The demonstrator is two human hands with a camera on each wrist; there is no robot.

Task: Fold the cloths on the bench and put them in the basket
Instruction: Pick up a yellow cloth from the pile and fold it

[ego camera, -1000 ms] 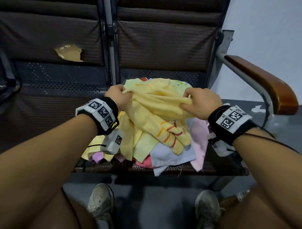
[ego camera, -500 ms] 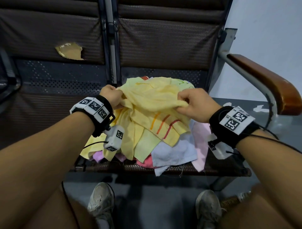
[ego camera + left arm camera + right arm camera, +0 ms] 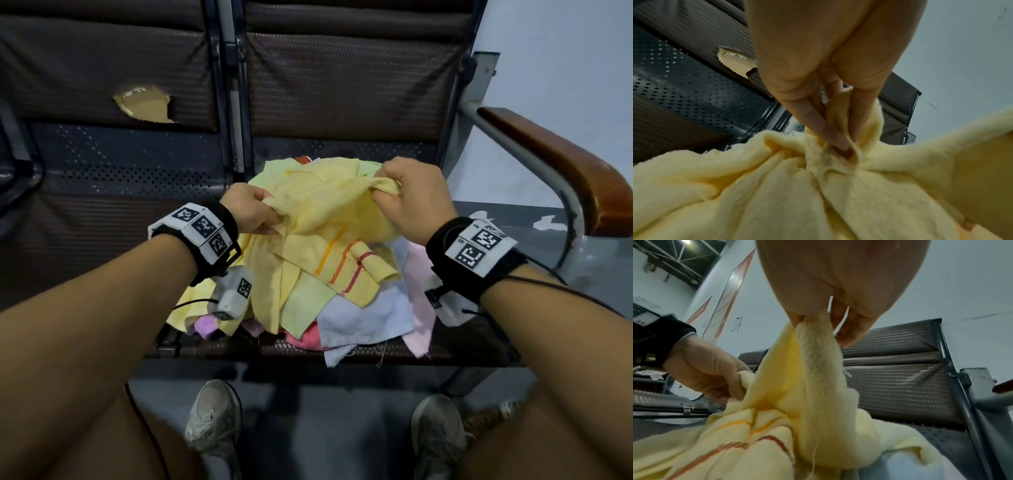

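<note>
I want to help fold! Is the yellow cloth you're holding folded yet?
Not yet. The yellow terry cloth with orange stripes hangs bunched and wrinkled between the left hand and right hand.

The desk (image 3: 445, 353), a dark seat of woven mesh with a perforated metal back and a brown armrest (image 3: 561, 171) at its right, carried a heap of cloths (image 3: 308, 301): yellow, pale green, white, pink and lilac pieces, overlapping, some hanging over the front edge.
</note>
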